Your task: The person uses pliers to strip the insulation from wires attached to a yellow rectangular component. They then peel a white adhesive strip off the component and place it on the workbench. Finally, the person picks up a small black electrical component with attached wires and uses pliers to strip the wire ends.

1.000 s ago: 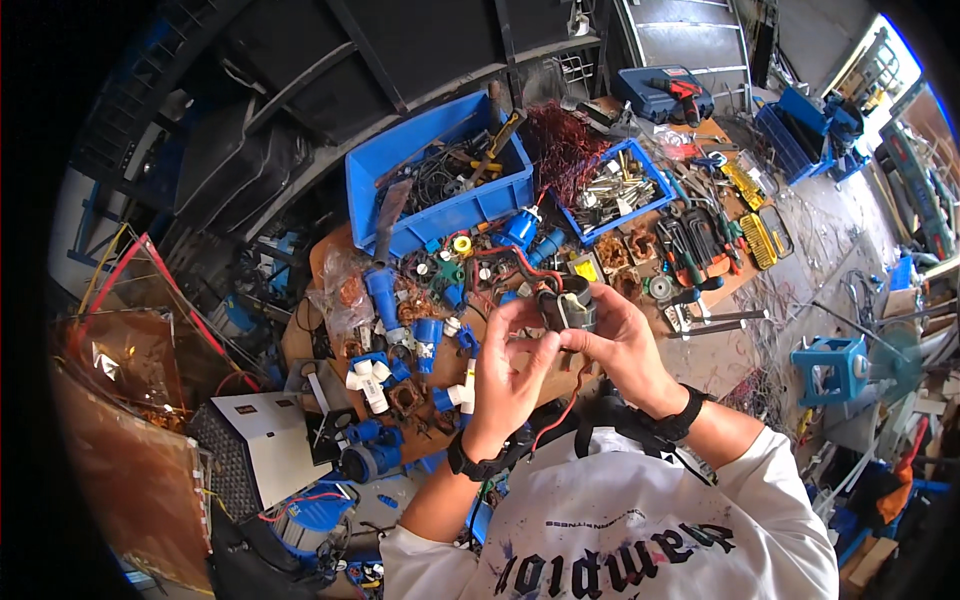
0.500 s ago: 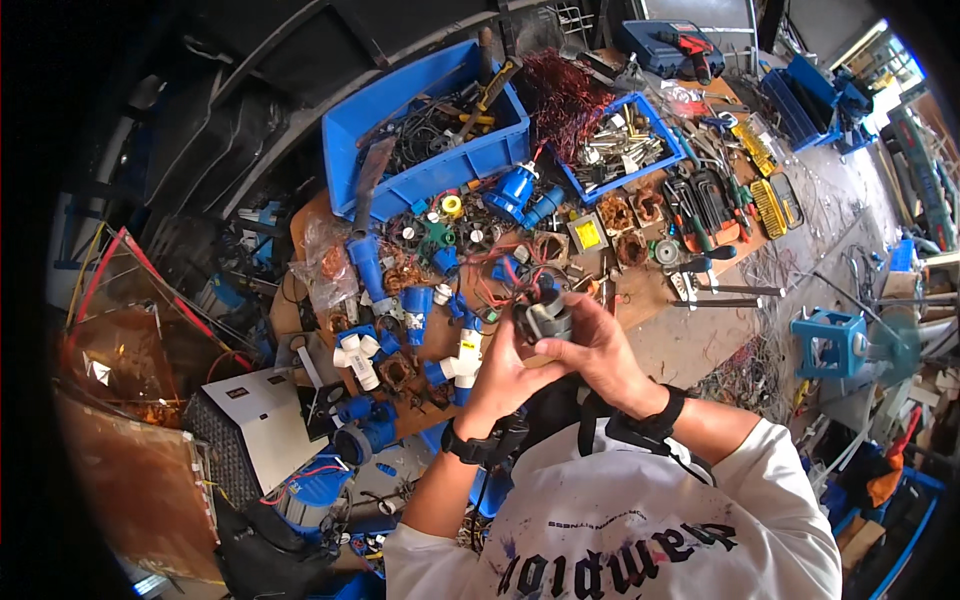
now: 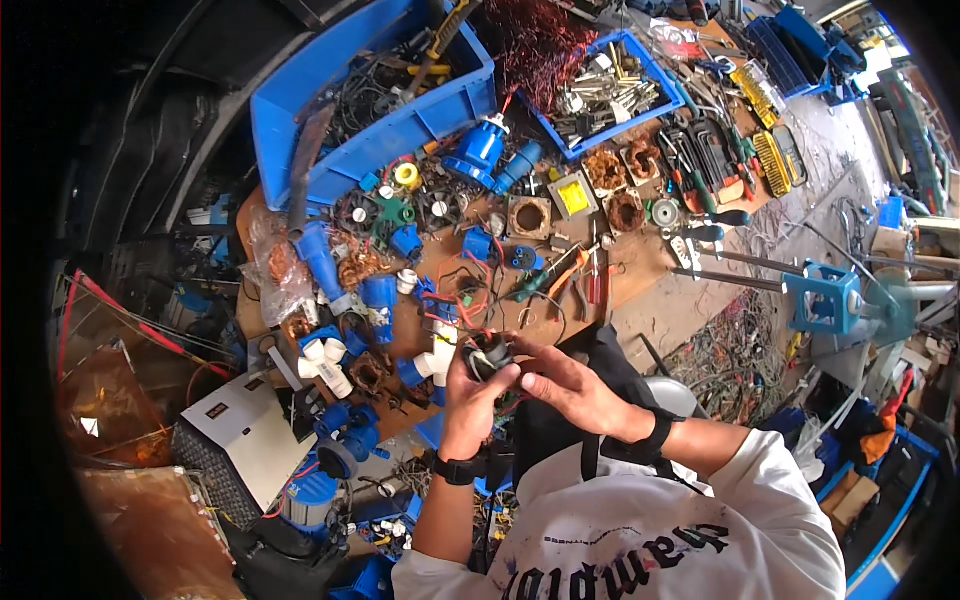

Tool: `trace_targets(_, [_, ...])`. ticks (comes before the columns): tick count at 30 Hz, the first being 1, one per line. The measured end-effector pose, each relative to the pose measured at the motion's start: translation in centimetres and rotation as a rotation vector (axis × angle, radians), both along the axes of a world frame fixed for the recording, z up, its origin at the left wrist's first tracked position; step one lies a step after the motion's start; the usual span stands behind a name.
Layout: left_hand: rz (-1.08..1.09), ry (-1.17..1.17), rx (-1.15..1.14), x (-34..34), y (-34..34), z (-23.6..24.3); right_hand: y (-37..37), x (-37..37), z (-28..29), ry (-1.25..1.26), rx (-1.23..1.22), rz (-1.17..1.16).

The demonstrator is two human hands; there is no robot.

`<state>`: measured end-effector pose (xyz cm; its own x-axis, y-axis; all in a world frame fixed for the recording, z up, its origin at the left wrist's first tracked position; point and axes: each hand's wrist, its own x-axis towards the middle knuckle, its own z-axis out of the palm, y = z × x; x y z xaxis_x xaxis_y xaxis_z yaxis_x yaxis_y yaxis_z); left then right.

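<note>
Low in front of my body, both my hands hold a dark, round motor part (image 3: 488,357) with thin wires hanging off its far side. My left hand (image 3: 468,408) is closed around its near left side, the thumb pressed along it. From the right, my right hand (image 3: 580,393) bends its fingers over the part's edge, its thumb close to the left thumb. Beyond the hands, orange-handled pliers (image 3: 570,272) and a green-handled tool (image 3: 530,287) lie on the wooden board (image 3: 640,275). My fingers hide much of the part.
At the far left stands a large blue bin (image 3: 410,140) of scrap and tools. A blue tray (image 3: 610,140) of metal pieces sits beside it. White-and-blue fittings (image 3: 325,367) lie left of my hands. Several copper-wound frames (image 3: 530,217) are on the board. A blue stand (image 3: 822,297) is at right.
Both hands have come down and a little left with the motor part, nearer my body. The view has shifted, and the pliers behind it now show.
</note>
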<state>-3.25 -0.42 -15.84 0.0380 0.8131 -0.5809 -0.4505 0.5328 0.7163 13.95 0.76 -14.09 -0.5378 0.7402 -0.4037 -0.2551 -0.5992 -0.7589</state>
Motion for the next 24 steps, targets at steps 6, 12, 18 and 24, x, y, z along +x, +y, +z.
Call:
trace_targets(6, [0.123,-0.080,-0.041,-1.7,0.9,-3.0,1.3,3.6,-3.5,-0.220,-0.213,-0.057])
trace_targets(12, [0.134,-0.114,-0.122,-1.4,1.4,-4.5,0.2,8.8,-9.9,-0.426,-0.393,-0.220])
trace_targets(18, [0.123,-0.084,-0.126,0.0,2.2,-6.3,0.5,11.8,-15.0,-0.532,-0.403,-0.314])
trace_targets(24, [0.108,0.046,-0.087,0.2,2.5,-8.6,1.7,12.9,-19.4,-0.653,-0.405,-0.409])
